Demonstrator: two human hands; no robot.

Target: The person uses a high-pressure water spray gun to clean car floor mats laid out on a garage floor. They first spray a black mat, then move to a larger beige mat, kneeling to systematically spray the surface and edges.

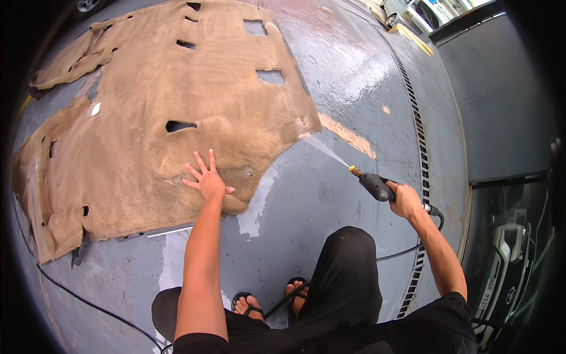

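A tan moulded car floor carpet [212, 97], with several cut-out holes, lies spread over the painted floor. My left hand [209, 180] presses flat on its near part, fingers spread, holding nothing. In my right hand [403, 199] is the grip of a black pressure washer gun [376, 186] with a brass lance end and a yellow nozzle [352, 169]. A white water jet [327, 149] leaves the nozzle toward the left and strikes the carpet's right corner. The trigger is hidden behind my fingers.
A black hose [400, 253] runs from the gun behind my knee; another stretch [97, 305] crosses the floor at lower left. A slotted drain [415, 115] lies along the right. Beyond it, a dark glass panel [504, 248] reflects a vehicle. The grey floor [300, 199] is wet in patches.
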